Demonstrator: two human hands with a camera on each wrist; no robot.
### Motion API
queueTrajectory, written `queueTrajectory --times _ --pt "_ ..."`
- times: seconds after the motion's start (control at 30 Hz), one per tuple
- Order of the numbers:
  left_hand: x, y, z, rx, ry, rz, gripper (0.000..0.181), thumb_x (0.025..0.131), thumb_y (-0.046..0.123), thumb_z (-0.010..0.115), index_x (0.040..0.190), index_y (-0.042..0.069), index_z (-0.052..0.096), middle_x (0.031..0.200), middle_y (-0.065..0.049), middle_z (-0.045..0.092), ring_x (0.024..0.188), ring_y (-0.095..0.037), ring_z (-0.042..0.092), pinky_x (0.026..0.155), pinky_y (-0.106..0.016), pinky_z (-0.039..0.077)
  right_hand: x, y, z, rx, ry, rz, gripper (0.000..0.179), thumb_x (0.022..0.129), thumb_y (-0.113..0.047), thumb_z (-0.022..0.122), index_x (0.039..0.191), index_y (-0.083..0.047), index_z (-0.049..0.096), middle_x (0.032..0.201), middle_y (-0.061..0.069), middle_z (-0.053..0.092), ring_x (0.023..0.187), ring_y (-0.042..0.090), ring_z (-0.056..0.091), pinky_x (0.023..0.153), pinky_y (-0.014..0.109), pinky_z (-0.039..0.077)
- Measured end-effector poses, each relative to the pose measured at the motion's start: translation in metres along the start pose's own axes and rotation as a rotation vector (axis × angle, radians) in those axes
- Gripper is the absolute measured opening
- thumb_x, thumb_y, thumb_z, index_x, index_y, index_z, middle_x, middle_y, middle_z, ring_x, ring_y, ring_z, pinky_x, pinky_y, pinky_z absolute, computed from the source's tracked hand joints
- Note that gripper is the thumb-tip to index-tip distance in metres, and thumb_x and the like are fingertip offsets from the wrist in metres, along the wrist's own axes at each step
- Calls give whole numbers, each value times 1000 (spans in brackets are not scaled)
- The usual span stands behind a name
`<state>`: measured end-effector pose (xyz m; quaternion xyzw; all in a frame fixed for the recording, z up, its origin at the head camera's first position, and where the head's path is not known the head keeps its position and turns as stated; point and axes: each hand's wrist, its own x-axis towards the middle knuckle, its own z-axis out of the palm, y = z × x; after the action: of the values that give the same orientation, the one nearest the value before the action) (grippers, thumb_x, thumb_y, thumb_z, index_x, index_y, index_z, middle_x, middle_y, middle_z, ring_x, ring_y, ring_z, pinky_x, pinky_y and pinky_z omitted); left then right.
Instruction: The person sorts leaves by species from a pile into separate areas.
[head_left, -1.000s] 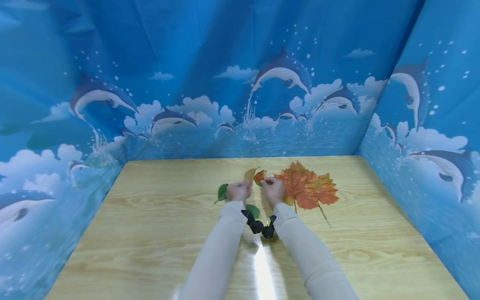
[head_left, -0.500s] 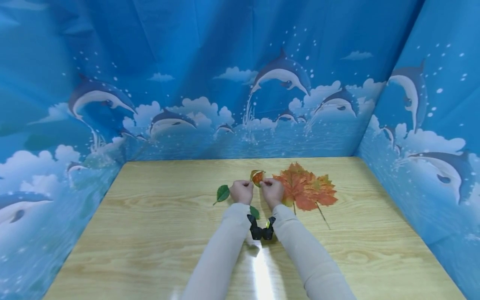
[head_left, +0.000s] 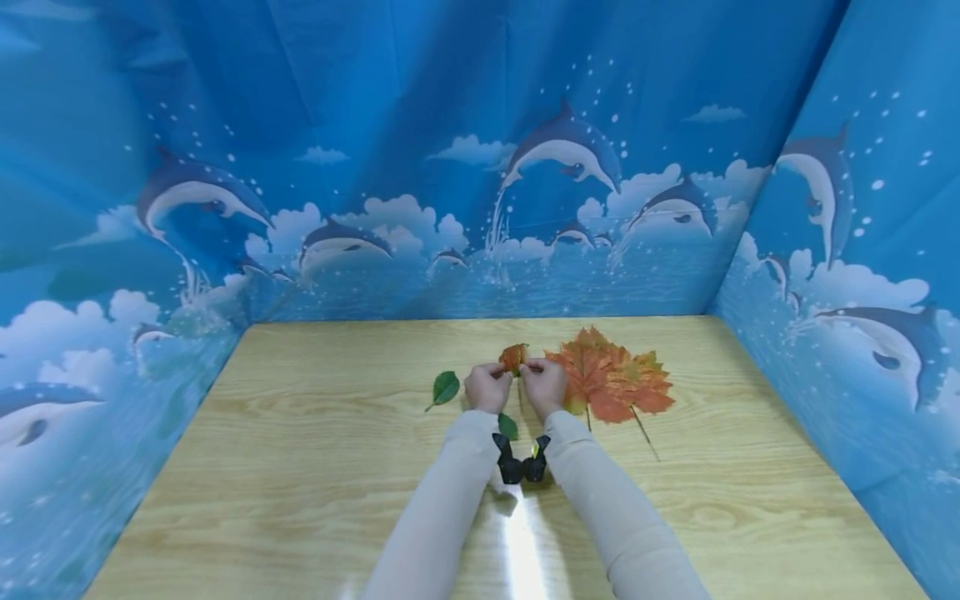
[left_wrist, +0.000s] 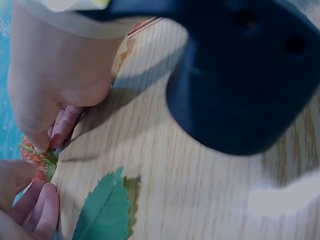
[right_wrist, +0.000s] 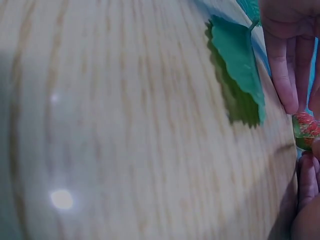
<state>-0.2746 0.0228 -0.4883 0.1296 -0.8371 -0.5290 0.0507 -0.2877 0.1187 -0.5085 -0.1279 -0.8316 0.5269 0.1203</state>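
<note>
In the head view my left hand [head_left: 487, 388] and right hand [head_left: 544, 387] meet at the middle of the table. Between them they pinch a small orange-red leaf [head_left: 513, 358] with green along its edge, one hand at each side. From the left wrist, the leaf [left_wrist: 42, 167] shows between the fingertips of the left hand [left_wrist: 25, 200] and right hand [left_wrist: 62, 80]. The yellowish leaf seen earlier is mostly hidden behind the red one. A green serrated leaf [head_left: 507, 427] lies on the wood below my hands.
Another green leaf [head_left: 446, 387] with a stem lies left of the left hand. Overlapping orange maple leaves [head_left: 611, 377] lie right of the right hand, stems toward me. Black wrist cameras [head_left: 522, 468] nearly meet below the hands. A blue dolphin-print curtain [head_left: 390, 167] surrounds the wooden table [head_left: 300, 467].
The left hand has brought its yellowish leaf rightward against the red leaf, and the two now overlap. The right hand has barely moved.
</note>
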Motion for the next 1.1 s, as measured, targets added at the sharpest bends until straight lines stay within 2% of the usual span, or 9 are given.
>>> queueTrajectory --times 0.27,0.37,0.6,0.83,1.1 --pt "0 -3 -1 -39 -33 56 20 86 9 70 106 8 74 96 -8 74 92 -21 70 81 -34 54 -1 2 2 -11 14 -10 18 90 -12 68 102 -1 73 98 16 71 90 29 66 77 42 54" --pt "2 -6 0 -37 -44 62 20 87 10 70 106 9 74 96 -7 74 92 -20 69 81 -34 54 -1 2 2 -2 10 -10 18 90 -12 67 102 -1 73 98 17 71 90 30 66 77 42 54" --pt "6 -1 -8 -42 -128 37 24 90 16 67 113 11 72 106 -5 72 99 -23 66 80 -37 54 -1 1 1 4 5 -8 17 90 -12 67 102 -1 73 98 16 71 90 29 66 76 41 54" --pt "8 11 -38 -47 -182 94 30 92 11 65 121 4 66 116 -12 67 104 -26 64 81 -38 55 -2 2 0 10 -2 -23 17 89 -11 68 101 0 73 98 18 71 90 30 66 77 42 54" --pt "14 0 -77 -8 -62 189 35 91 9 65 124 -1 62 119 -17 65 105 -29 60 86 -42 51 0 3 -3 20 -27 -15 20 90 -13 68 106 -2 72 102 16 70 94 30 65 80 42 53"
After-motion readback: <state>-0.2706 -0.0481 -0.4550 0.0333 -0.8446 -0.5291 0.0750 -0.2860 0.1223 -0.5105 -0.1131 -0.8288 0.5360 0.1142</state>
